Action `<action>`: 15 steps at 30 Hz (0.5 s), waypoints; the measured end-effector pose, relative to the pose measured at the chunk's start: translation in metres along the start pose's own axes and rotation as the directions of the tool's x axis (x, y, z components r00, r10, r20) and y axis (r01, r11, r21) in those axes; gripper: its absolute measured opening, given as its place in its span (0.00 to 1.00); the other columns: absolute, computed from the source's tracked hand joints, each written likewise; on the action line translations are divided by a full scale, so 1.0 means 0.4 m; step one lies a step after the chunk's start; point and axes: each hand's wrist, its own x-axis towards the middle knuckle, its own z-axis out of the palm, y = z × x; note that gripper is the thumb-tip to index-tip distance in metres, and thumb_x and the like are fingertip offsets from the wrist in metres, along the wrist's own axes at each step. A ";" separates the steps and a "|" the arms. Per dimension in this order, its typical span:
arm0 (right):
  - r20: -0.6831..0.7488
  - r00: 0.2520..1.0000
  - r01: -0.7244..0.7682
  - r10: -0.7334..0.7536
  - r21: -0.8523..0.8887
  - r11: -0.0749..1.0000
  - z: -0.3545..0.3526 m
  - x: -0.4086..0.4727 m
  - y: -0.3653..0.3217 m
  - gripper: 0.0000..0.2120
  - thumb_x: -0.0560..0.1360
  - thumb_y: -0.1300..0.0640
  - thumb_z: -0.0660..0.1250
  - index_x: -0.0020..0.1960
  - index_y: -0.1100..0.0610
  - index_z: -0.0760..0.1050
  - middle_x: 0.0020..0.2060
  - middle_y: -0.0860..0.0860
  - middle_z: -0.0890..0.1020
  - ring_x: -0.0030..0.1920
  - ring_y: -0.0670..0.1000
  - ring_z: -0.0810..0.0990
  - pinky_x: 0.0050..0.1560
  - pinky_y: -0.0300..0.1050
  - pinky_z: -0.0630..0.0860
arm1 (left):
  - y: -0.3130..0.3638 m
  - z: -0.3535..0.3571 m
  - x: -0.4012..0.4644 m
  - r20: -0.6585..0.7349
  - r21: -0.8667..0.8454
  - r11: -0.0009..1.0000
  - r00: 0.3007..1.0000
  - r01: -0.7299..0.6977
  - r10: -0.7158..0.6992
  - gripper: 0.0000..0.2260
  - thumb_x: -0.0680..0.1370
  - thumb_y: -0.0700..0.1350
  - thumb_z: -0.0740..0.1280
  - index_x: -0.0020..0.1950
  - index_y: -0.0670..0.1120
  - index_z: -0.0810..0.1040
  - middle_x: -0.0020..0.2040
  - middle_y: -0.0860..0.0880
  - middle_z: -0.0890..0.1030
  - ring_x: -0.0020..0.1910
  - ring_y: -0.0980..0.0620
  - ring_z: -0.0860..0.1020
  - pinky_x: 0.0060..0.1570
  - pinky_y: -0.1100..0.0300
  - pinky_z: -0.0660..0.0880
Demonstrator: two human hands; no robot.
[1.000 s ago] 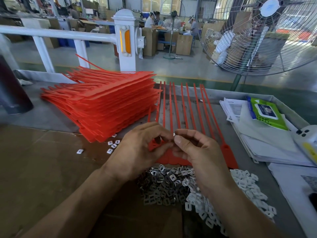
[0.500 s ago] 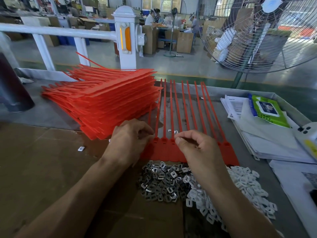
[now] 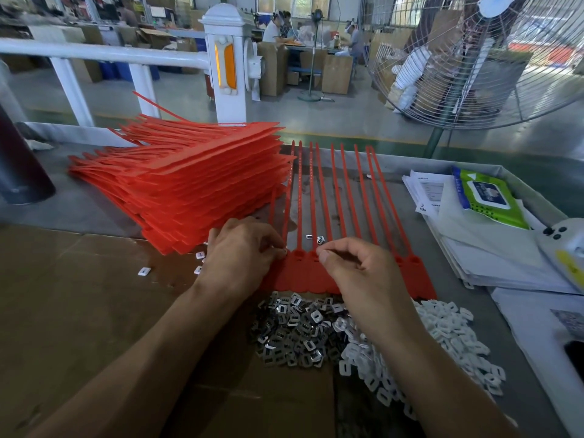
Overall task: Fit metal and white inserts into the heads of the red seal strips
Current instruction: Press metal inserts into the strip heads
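At the centre of the frame the left hand (image 3: 243, 251) has its fingertips curled down, pressing on the flat head at the left end of a joined row of red plastic seal strips (image 3: 319, 273). The right hand (image 3: 357, 267) is curled with thumb and forefinger closed together over a neighbouring head; whether they pinch an insert cannot be told. Below the heads lie a heap of small shiny metal inserts (image 3: 294, 330) and, to its right, a heap of white plastic inserts (image 3: 448, 336). A tall stack of red strips (image 3: 189, 184) stands at middle left.
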 end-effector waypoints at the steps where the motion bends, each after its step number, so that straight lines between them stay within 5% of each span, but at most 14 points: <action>1: 0.001 1.000 -0.002 0.002 -0.001 1.000 0.000 0.000 0.000 0.04 0.80 0.49 0.70 0.51 0.44 0.84 0.44 0.30 0.83 0.47 0.30 0.80 0.43 0.19 0.69 | 0.001 0.001 0.000 0.002 0.013 1.000 1.000 0.005 -0.005 0.02 0.75 0.54 0.74 0.47 0.60 0.85 0.49 0.60 0.79 0.60 0.54 0.72 0.64 0.51 0.61; 15: 0.031 0.999 -0.019 0.020 -0.033 0.999 -0.006 -0.008 -0.005 0.04 0.81 0.49 0.70 0.53 0.44 0.84 0.43 0.31 0.83 0.46 0.30 0.81 0.40 0.18 0.69 | 0.002 -0.018 -0.013 0.020 -0.020 1.000 1.000 -0.020 0.020 0.13 0.78 0.40 0.71 0.49 0.60 0.86 0.49 0.61 0.83 0.59 0.54 0.77 0.69 0.46 0.66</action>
